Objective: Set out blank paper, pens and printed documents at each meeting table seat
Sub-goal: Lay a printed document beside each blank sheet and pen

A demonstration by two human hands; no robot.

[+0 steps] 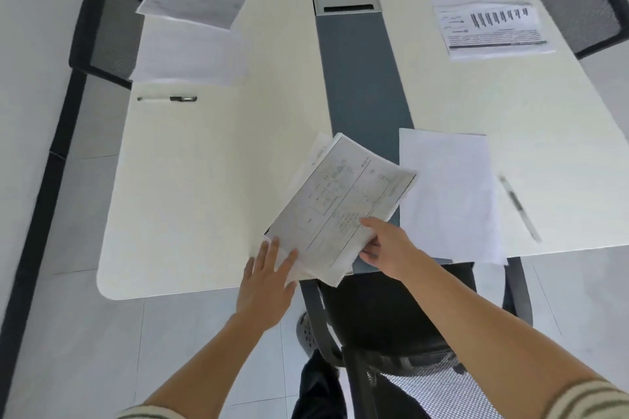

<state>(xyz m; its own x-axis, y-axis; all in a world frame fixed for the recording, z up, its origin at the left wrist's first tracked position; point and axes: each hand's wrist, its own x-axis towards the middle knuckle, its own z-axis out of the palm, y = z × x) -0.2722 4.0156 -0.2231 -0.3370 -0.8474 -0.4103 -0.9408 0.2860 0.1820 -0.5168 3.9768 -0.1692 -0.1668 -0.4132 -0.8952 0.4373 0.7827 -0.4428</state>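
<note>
Over the near edge of the pale bench (190, 214), the right hand (388, 248) pinches a probably light, floppy sheaf of printed white paper (340, 207) by one corner, the left hand (269, 282) steadying it with straight fingers (273, 248).

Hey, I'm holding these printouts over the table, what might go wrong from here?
The stack of printed white documents is fanned and pinched at one edge by your right hand; sheets might slip out.
The blank white paper sheet appears to overhang the near edge of the white table, so a brush from your arm may knock it off.
</note>
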